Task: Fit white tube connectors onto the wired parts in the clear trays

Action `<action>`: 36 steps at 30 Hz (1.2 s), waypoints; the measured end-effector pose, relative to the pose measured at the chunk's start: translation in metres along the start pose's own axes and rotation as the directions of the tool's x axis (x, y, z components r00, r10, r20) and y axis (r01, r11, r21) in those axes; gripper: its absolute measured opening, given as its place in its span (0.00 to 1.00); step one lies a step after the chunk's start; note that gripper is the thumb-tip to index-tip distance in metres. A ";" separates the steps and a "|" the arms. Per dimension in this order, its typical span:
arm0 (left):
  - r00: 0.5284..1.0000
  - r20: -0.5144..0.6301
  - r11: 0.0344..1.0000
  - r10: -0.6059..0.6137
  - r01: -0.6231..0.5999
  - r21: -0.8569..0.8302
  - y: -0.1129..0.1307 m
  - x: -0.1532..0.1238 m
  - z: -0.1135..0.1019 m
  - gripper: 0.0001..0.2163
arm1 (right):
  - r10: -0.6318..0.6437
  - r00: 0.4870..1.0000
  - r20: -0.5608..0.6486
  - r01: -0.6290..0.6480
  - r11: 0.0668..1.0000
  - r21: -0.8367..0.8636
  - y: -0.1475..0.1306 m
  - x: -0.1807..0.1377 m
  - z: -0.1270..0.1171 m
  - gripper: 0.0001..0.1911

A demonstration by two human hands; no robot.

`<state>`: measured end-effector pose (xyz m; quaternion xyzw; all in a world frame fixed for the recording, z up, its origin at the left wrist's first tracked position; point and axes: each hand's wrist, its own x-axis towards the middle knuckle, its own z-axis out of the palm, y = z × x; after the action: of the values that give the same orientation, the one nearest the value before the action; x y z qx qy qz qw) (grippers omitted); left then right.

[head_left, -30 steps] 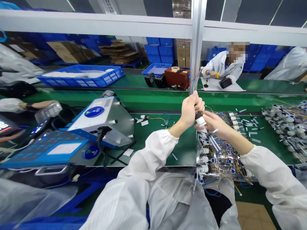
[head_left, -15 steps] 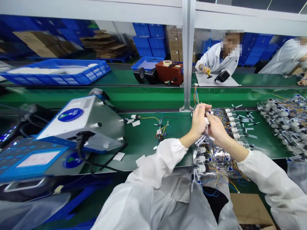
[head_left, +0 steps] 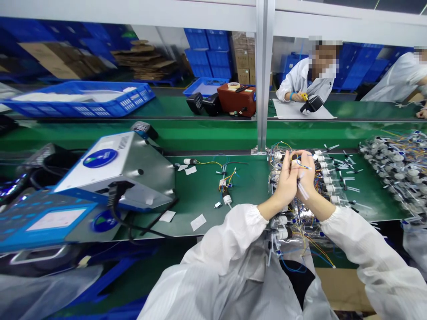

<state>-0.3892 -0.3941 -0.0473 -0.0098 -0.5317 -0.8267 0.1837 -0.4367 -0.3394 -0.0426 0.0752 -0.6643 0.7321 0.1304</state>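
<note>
My left hand and my right hand are cupped together above a batch of wired parts. Between them they hold a small white-and-black wired part, mostly hidden by the palms and fingers. Thin coloured wires and white strips stick out from it. Below and around my hands, rows of similar white cylinders with black ends and wires lie on clear plastic wrap. Left of my hands, another wired cylinder rests on the green bench.
A grey-blue machine with a black cable stands left. Paper slips lie near the bench's front edge. A metal post rises beyond my hands. More wired parts are heaped right. Across the bench, a co-worker handles a black device.
Both hands have turned and shifted slightly right. The part's wires, which stood up above my left hand, now lie across between the hands.
</note>
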 end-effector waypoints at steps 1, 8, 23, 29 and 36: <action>0.998 -0.014 0.997 -0.058 0.057 -0.059 0.000 -0.003 0.005 0.20 | -0.058 0.998 -0.023 0.057 0.997 -0.044 0.000 0.001 -0.001 0.21; 0.962 0.037 0.909 -0.271 0.268 -0.318 0.015 0.003 0.002 0.13 | -0.152 0.973 0.174 0.174 0.977 -0.122 -0.026 0.015 -0.016 0.16; 0.950 -0.035 0.902 -0.311 0.306 0.305 -0.006 0.048 -0.136 0.17 | 0.197 0.967 0.158 -0.223 0.960 0.167 -0.040 0.111 -0.172 0.17; 0.917 -0.078 0.920 -0.391 0.389 -0.050 -0.018 0.053 -0.131 0.09 | 0.220 0.973 0.076 -0.232 0.942 0.242 -0.023 0.106 -0.177 0.10; 0.959 0.057 0.944 -0.279 0.263 0.199 -0.030 0.048 -0.148 0.14 | -0.028 1.000 0.011 0.027 0.999 0.035 -0.031 0.093 -0.157 0.05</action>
<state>-0.4174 -0.5279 -0.1275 0.0459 -0.6117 -0.7884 0.0459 -0.5065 -0.1730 -0.0037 0.0906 -0.6512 0.7412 0.1354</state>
